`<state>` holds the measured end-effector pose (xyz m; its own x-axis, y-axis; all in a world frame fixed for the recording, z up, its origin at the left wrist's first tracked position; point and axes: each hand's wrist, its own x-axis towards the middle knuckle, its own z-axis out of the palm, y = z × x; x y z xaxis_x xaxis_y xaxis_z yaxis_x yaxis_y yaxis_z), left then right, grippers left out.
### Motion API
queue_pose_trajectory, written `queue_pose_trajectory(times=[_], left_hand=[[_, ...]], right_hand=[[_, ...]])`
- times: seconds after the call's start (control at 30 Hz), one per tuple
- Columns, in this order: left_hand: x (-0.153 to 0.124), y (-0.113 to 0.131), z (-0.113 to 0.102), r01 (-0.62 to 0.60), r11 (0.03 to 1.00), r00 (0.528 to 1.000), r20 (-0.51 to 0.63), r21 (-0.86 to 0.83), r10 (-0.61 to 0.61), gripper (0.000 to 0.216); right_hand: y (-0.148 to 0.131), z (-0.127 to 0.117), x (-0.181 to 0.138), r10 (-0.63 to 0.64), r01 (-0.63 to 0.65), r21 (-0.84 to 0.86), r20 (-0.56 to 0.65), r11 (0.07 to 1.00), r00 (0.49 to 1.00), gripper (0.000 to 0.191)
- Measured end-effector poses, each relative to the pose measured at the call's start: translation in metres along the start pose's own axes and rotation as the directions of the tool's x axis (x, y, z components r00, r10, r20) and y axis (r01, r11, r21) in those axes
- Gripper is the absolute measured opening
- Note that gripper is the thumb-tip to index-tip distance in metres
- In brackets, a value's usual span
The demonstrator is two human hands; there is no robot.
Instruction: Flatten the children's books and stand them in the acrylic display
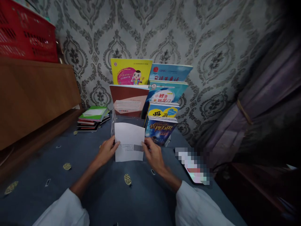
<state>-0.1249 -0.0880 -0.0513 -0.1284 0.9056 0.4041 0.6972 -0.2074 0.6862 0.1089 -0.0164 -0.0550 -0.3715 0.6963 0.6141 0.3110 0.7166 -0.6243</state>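
Observation:
A thin white booklet point(129, 141) stands upright on the blue patterned tablecloth point(70, 157), back cover towards me. My left hand point(107, 152) pinches its left edge and my right hand point(152, 153) pinches its right edge. The booklet sits right at the front slot of a clear tiered display rack point(113, 121). That rack holds a brown-covered book point(129, 99), a yellow book point(130, 71) behind it, and several blue and yellow books point(164, 103) stacked in steps on the right.
A small pile of books with a green cover point(92, 117) lies at the left of the rack. A wooden cabinet point(33, 94) with a red crate point(25, 31) stands left. A phone point(194, 164) lies right. Dark curtain point(258, 110) hangs right.

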Motion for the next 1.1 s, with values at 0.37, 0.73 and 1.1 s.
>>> queue_pose_trajectory(times=[0.37, 0.73, 1.1], left_hand=[[0.071, 0.031, -0.045, -0.055, 0.879, 0.984, -0.122, 0.474, 0.128, 0.023], [0.153, 0.059, -0.08, -0.194, 0.867, 0.831, -0.393, 0.459, 0.394, 0.012], [0.162, 0.036, -0.072, -0.186, 0.868, 0.867, -0.338, 0.461, 0.365, 0.015]], right_hand=[[-0.013, -0.021, 0.084, -0.326, 0.308, -0.243, -0.038, 0.92, 0.945, 0.019], [-0.034, -0.044, 0.184, -0.351, 0.287, -0.268, -0.234, 0.92, 0.907, 0.015], [-0.022, -0.033, 0.186, -0.23, 0.209, -0.142, -0.149, 0.967, 0.962, 0.019]])
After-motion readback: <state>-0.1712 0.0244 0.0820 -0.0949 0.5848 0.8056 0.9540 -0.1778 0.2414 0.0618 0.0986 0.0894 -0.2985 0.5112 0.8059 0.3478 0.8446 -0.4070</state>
